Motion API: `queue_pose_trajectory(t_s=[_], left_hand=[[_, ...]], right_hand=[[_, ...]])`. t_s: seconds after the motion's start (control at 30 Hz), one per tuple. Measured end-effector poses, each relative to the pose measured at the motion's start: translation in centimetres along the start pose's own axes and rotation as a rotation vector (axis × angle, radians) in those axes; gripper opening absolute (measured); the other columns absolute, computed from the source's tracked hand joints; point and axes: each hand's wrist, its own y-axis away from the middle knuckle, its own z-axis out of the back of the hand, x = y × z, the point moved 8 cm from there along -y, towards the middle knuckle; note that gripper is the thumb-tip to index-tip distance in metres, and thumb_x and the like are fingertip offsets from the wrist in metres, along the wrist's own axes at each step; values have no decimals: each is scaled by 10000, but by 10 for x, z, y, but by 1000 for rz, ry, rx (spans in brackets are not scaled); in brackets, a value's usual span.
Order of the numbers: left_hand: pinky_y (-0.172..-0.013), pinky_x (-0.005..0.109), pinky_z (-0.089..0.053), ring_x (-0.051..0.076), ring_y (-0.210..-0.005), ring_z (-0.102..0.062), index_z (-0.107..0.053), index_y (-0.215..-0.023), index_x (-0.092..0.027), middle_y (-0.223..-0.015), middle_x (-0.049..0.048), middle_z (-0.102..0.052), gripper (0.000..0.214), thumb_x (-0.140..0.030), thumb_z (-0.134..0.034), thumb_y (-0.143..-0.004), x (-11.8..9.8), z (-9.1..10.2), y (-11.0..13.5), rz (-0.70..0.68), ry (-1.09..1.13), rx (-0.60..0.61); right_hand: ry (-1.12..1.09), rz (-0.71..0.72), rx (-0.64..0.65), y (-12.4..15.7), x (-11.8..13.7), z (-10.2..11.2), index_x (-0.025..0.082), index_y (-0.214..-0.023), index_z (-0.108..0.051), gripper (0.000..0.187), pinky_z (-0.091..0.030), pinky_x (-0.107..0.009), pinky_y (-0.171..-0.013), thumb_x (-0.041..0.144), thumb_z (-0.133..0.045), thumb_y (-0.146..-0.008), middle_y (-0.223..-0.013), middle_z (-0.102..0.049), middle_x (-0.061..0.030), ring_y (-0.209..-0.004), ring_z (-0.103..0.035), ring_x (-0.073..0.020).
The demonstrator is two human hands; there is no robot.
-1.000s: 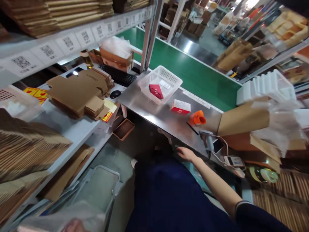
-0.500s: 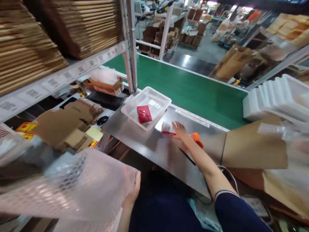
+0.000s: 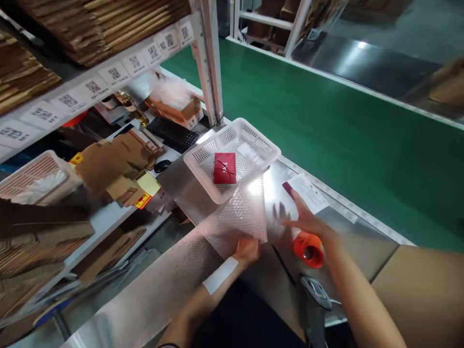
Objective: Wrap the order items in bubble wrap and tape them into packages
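Note:
My left hand pinches the near edge of a clear bubble wrap sheet spread over the steel table. My right hand grips a small white box with a red side, held tilted just above the table by the sheet's right edge. A white plastic basket behind the sheet holds a red packet. An orange tape roll lies under my right wrist.
A green conveyor belt runs behind the table. A barcode scanner stands at the table's near edge. A brown carton is at the right. Flat cardboard, a keyboard and a mouse sit on the left shelf.
My left hand has brought the bubble wrap up onto the table. My right hand has lifted the white box off the table and moved it right. The view has tilted down.

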Motion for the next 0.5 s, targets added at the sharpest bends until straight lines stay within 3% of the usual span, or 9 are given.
queue_pose_trajectory(t_s=[0.07,0.1,0.13,0.2,0.3,0.4,0.5], left_hand=[[-979,463,-564,331,-1182,-667,-480,-1568,-207,-1332,165,-674,651,-238,-644,-939,-4,-19,-6,32,-34,141],[-1006,494,-551,361,-1210,-650,-401,-1623,-184,-1358,188,-660,736,-219,-621,-921,-5,-26,-7,36,-51,207],[-1033,520,-538,382,-1241,-629,-349,-1650,-173,-1385,201,-642,792,-211,-610,-903,-5,-30,-5,28,-69,255],[-1064,541,-523,388,-1273,-603,-364,-1642,-189,-1411,196,-618,821,-205,-629,-865,-4,-30,-1,-25,-83,288],[-1066,493,-538,348,-1253,-614,-497,-1554,-206,-1377,163,-634,747,-201,-667,-826,6,-27,13,-195,-26,318],[-1085,435,-538,294,-1242,-634,-621,-1421,-215,-1330,119,-674,565,-201,-628,-857,27,-13,39,-363,84,279],[-1140,442,-507,266,-1288,-634,-677,-1336,-256,-1332,89,-705,474,-141,-524,-902,69,15,71,-319,64,61]], right_hand=[[-199,159,46,36,29,-41,262,-1685,92,1370,-346,-529,-1263,639,-816,-730,-1772,-77,-174,-1614,-210,-358],[-251,167,49,49,41,-62,241,-1683,111,1402,-355,-533,-1257,643,-820,-714,-1768,-82,-189,-1610,-220,-369],[-297,112,22,56,48,-79,197,-1679,116,1393,-377,-533,-1244,625,-808,-727,-1755,-115,-221,-1598,-254,-377],[-416,-140,-142,54,44,-96,90,-1662,96,1265,-443,-526,-1193,548,-720,-812,-1692,-252,-302,-1529,-403,-383],[-612,-427,-446,28,21,-82,57,-1622,-202,1019,-535,-504,-1094,443,-683,-811,-1565,-469,-308,-1366,-586,-383],[-884,-546,-622,-4,-11,-47,126,-1252,-630,546,-639,-436,-876,401,-683,-783,-1207,-729,-189,-1063,-737,-321],[-1051,-594,-698,-18,-40,-8,153,-929,-661,270,-634,-340,-647,377,-685,-781,-813,-715,-53,-742,-733,-223]])
